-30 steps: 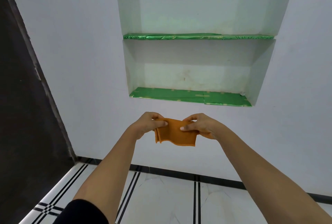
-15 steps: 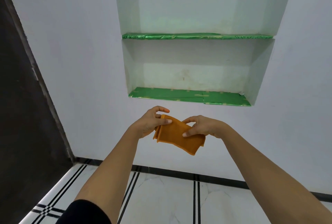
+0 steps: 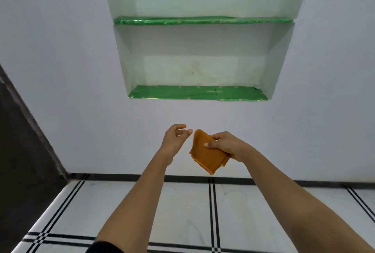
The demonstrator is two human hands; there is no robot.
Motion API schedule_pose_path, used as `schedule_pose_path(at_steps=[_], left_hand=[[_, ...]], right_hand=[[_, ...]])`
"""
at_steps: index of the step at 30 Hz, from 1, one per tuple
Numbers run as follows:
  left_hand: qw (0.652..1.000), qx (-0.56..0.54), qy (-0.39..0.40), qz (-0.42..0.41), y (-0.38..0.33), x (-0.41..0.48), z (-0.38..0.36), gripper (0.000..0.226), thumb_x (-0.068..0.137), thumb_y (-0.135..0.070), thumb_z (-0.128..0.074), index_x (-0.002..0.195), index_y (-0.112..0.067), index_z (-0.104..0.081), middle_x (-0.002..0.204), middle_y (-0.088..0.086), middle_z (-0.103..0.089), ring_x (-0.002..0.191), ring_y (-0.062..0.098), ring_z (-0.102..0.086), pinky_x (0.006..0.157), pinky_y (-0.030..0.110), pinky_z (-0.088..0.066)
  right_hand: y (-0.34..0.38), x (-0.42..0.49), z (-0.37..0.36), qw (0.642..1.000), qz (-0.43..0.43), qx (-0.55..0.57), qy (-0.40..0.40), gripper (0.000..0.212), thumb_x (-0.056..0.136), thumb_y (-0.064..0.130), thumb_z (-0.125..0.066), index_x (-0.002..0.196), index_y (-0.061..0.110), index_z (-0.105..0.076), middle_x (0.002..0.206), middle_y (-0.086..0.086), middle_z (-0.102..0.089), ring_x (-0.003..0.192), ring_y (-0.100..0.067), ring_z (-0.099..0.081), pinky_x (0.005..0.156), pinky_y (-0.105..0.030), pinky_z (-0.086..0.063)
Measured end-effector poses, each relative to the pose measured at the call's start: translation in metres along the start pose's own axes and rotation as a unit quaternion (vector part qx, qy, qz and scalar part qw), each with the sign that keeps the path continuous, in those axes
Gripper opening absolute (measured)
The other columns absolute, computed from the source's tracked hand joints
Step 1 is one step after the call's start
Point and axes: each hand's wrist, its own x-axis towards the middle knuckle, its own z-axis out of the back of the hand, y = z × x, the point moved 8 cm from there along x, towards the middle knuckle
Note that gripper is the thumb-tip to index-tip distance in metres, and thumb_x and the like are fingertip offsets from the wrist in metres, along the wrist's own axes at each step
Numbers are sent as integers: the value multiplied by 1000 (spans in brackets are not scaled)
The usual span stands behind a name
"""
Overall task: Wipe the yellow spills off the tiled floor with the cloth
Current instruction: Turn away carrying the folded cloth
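Mid-air before the wall we see the folded orange cloth [image 3: 205,152], long axis 11-to-5 o'clock, low corner toward the tiled floor [image 3: 182,212]. Right hand [image 3: 228,145] pinches its 3 o'clock edge. Left hand [image 3: 175,138] at 9 o'clock, fingers loose, holds nothing.

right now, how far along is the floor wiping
Done: the cloth is folded and up in the air, nothing more. In hand: the right hand grips it; the left hand is open beside it, not touching. Left: all the wiping. The cloth is off the floor, and no yellow spills show in view.
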Motion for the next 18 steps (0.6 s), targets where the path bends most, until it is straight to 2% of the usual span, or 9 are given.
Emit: schedule_pose_path(at_steps=[4, 8, 9, 13, 14, 16, 18], left_hand=[[993, -85, 55, 61, 31, -7, -66, 35, 91, -35, -56, 121, -21, -49, 128, 4, -53, 106, 18, -55, 95, 35, -43], [975, -129, 141, 111, 37, -32, -160, 28, 93, -28, -52, 119, -16, -53, 123, 5, -55, 105, 21, -56, 93, 32, -43], [973, -132, 153, 113, 35, -36, -176, 26, 94, -27, -52, 117, -17, -53, 123, 5, -55, 105, 21, -56, 93, 32, -43], [955, -100, 255, 112, 14, -82, -291, 21, 94, -28, -51, 114, -19, -52, 122, 5, -54, 107, 22, -55, 92, 32, -44], [947, -90, 288, 111, 8, -102, -325, 20, 94, -28, -51, 112, -19, -52, 122, 5, -55, 107, 22, -55, 92, 32, -44], [932, -75, 338, 111, -2, -143, -391, 19, 94, -28, -51, 110, -19, -52, 121, 7, -55, 106, 22, -56, 92, 33, -45], [914, -68, 386, 108, -13, -182, -448, 20, 94, -30, -51, 110, -19, -52, 119, 6, -56, 106, 21, -56, 93, 34, -44]], right_hand=[[-60, -17, 28, 988, -85, 102, -78, 52, 85, 27, -66, 130, 13, -44, 121, -11, -54, 103, -32, -55, 77, -39, -53], [-130, -66, 80, 955, -137, 199, -169, 49, 88, 19, -61, 132, 9, -42, 117, -12, -53, 95, -31, -56, 56, -33, -53], [-142, -77, 90, 949, -144, 211, -187, 50, 88, 18, -61, 133, 9, -41, 118, -12, -52, 95, -32, -56, 55, -32, -53], [-222, -148, 158, 905, -160, 272, -285, 55, 86, 17, -64, 135, 9, -40, 129, -16, -51, 108, -38, -54, 79, -47, -55], [-245, -173, 177, 889, -167, 288, -314, 54, 86, 15, -64, 134, 9, -41, 128, -17, -51, 108, -39, -55, 75, -45, -56], [-287, -223, 213, 859, -164, 322, -363, 49, 86, 12, -63, 131, 7, -45, 123, -18, -54, 102, -38, -57, 57, -36, -54], [-321, -268, 243, 829, -171, 350, -401, 45, 87, 11, -62, 128, 7, -46, 115, -16, -55, 93, -35, -57, 51, -34, -52]])
